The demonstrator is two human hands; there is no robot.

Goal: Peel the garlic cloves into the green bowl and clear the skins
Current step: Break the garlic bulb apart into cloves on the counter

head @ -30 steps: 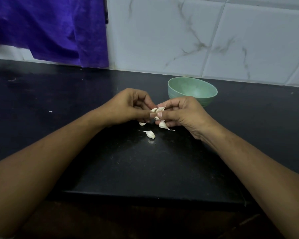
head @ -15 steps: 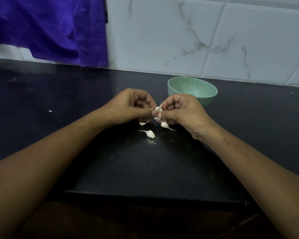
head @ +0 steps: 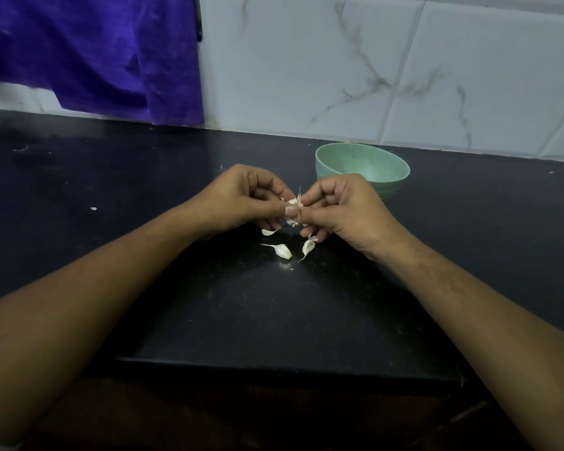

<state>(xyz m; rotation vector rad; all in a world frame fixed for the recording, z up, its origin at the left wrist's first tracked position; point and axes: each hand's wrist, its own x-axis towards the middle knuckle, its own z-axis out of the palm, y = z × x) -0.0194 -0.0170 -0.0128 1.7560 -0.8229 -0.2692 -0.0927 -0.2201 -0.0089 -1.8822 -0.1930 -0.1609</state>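
While both bare forearms reach in from seven and five o'clock, the broad black polished stone counter [head: 144, 190] fills most of the view. It is backed at twelve o'clock by a wall of white grey-veined tiles [head: 306, 76], and a hanging purple cloth [head: 95, 53] covers the ten o'clock corner. At the centre the left hand [head: 241, 200] and the right hand [head: 342, 206] meet just above the counter, every finger curled in. Thumb and forefinger of each pinch the same small white papery piece of garlic [head: 294, 201] from opposite sides, so the two thumb tips almost touch. At one o'clock from that pinch the round pale green bowl [head: 365, 162] stands upright on the counter near the wall; the right knuckles cover part of its near rim. On the counter below the hands lie three small white garlic cloves with thin tails of skin: one at seven o'clock from the pinch under the left hand [head: 269, 232], one further toward six [head: 284, 250], and one touching the right hand's lowest fingertip [head: 307, 246]. Far out at nine o'clock sits a tiny white fleck [head: 93, 208].
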